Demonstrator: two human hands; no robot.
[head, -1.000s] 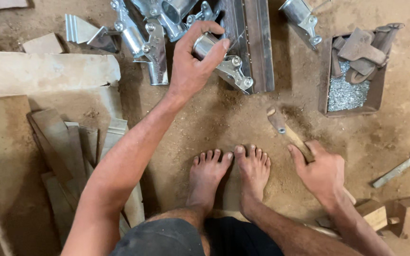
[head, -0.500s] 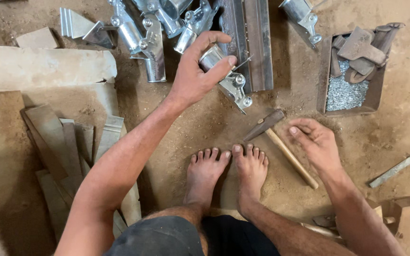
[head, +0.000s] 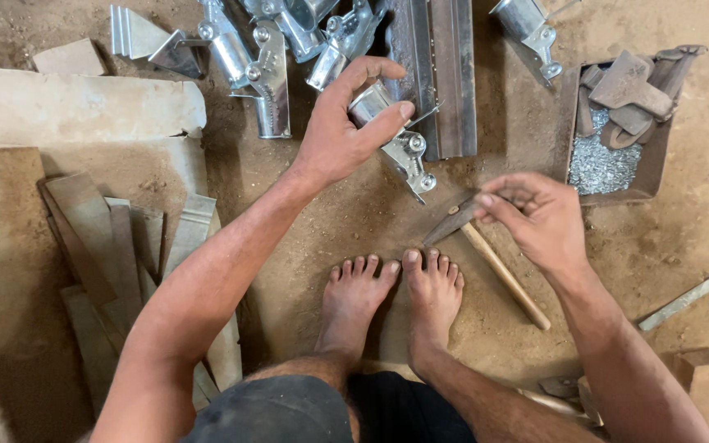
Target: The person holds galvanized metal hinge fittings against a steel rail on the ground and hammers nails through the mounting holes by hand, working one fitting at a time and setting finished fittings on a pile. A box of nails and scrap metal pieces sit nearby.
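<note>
The left hand (head: 340, 131) is closed around a shiny metal clamp fitting (head: 394, 139), thumb on its upper side and fingers curled behind its rounded end, holding it over the dirt floor (head: 502, 328) just in front of a long steel channel (head: 436, 70). The fitting's lower end, with two round bolt heads, sticks out below the thumb toward the feet. The right hand (head: 539, 217) hovers just above the hammer (head: 486, 250), fingertips pinched together; whether they grip anything small cannot be told. The hammer lies on the ground with its dark head near the bare toes (head: 408, 267) and its wooden handle running away to the right. More galvanised fittings (head: 260, 57) are heaped beyond the left hand, a shallow box of small metal bits (head: 605, 160) sits past the right hand, and flat wooden strips (head: 100, 238) lie well apart at the left.
</note>
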